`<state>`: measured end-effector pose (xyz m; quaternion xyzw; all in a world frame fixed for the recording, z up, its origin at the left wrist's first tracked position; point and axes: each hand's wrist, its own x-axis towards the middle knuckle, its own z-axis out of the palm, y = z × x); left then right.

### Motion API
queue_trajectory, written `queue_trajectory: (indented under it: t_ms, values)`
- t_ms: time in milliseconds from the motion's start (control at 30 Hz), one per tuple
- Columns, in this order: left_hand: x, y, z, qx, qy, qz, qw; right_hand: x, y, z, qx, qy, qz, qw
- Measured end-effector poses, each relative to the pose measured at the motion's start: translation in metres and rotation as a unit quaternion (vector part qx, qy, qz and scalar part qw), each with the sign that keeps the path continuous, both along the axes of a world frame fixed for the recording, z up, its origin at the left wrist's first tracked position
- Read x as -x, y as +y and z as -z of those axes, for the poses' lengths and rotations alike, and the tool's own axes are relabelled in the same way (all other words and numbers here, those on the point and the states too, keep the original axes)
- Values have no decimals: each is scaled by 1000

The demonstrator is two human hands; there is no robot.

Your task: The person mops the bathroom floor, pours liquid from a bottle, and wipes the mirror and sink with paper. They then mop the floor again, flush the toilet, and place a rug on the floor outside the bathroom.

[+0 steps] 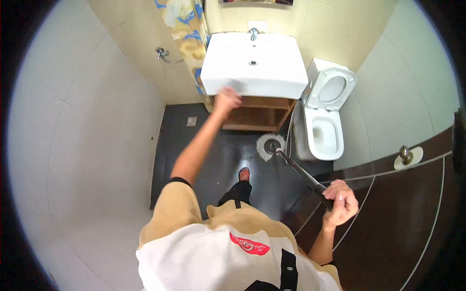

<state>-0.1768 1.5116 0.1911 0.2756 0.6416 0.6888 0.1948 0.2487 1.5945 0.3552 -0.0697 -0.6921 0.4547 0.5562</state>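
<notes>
My right hand (341,200) is wrapped round the dark top end of a mop handle (309,178). That handle slants down and to the left to a round mop head (262,147) with white strands, which rests on the dark floor before the wooden cabinet (252,119). Out in front of me, my left hand (227,99) is raised at the front face of the white washbasin (254,80). Its fingers are smeared by motion, and a dark shadow falls on the basin beside them.
A toilet (324,138) with its lid up stands right of the basin. A patterned curtain (191,41) hangs at the left, near a wall tap (162,53). A floor drain (191,121) lies at left. A dark door (407,213) with a knob (405,154) is close on my right.
</notes>
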Motion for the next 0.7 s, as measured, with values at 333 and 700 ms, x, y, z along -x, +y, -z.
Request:
queue_trajectory:
  t_ms: [333,700]
  values:
    - [452,-69,-134,11,71,-425,902,97,96,-27,-24,43,119,992]
    - [381,-64,-225,-50,224,-386,893,185,164,-55,-14,10,26,1000]
